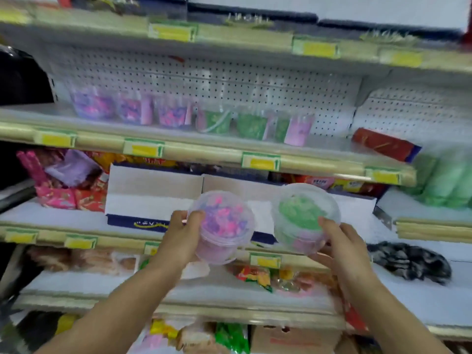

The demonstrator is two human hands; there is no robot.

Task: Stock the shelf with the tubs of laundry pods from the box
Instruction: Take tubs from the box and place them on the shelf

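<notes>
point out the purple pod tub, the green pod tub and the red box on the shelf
purple pod tub (pixel 221 221): head view, on its clear lid
green pod tub (pixel 301 213): head view, on its lid over the green pods
red box (pixel 383 144): head view, on its red top face

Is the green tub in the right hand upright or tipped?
Tipped. The green tub leans with its clear lid facing the camera, gripped by the right hand.
</notes>
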